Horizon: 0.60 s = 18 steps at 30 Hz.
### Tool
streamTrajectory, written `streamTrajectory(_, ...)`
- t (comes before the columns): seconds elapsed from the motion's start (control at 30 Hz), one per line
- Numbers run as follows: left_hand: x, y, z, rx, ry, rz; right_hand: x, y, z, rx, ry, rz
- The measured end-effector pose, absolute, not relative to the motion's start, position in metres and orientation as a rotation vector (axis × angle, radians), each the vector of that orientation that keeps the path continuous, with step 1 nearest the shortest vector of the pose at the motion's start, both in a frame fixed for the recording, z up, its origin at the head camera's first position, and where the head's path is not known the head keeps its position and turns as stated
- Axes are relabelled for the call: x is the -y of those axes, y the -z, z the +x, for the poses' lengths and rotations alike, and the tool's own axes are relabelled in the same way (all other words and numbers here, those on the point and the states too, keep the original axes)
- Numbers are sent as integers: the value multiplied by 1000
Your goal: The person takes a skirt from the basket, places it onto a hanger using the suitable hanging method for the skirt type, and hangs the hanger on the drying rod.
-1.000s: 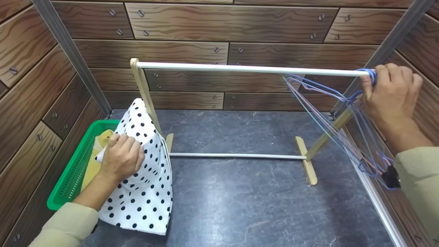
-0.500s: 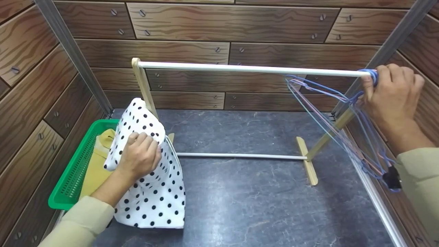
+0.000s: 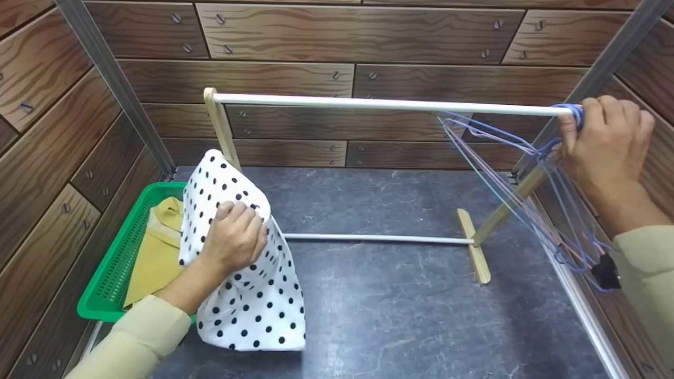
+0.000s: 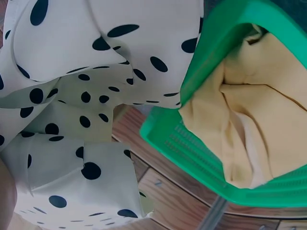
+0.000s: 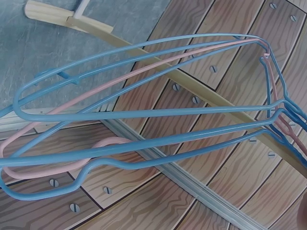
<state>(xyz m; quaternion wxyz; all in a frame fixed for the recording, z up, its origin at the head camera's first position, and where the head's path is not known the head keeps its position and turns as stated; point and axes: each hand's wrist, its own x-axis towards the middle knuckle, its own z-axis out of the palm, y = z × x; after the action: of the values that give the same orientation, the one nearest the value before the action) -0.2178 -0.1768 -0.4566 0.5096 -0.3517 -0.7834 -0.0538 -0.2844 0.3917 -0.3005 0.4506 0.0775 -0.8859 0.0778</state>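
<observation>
In the head view my left hand [image 3: 237, 239] grips a white cloth with black polka dots [image 3: 263, 310], bunched at the fist and hanging in folds below it. Its upper part folds over in front of the rack's left post. The same fabric fills much of the left wrist view. My right hand [image 3: 611, 137] curls over the right end of the white top rail [image 3: 368, 105] of a small clothes rack. Right against its thumb sit the hooks of several blue and pink wire hangers [image 5: 192, 111], which hang below the rail at its right end.
A green plastic basket [image 3: 113, 263] stands left of the rack with a folded yellow garment [image 3: 152, 263] inside. The rack's wooden right foot [image 3: 474, 247] and lower bar [image 3: 368, 238] rest on the dark grey marbled surface [image 3: 379, 305]. Wood-patterned walls enclose the back and sides.
My left hand has carried the polka-dot cloth to the right, off the basket's edge, showing more of the yellow garment. The right hand stays at the rail end.
</observation>
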Motion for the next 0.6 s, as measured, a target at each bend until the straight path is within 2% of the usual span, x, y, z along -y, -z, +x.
streamTrajectory(0.6,120,458,-216,1857,214,-922,-395,301,-285,2204,-170,196)
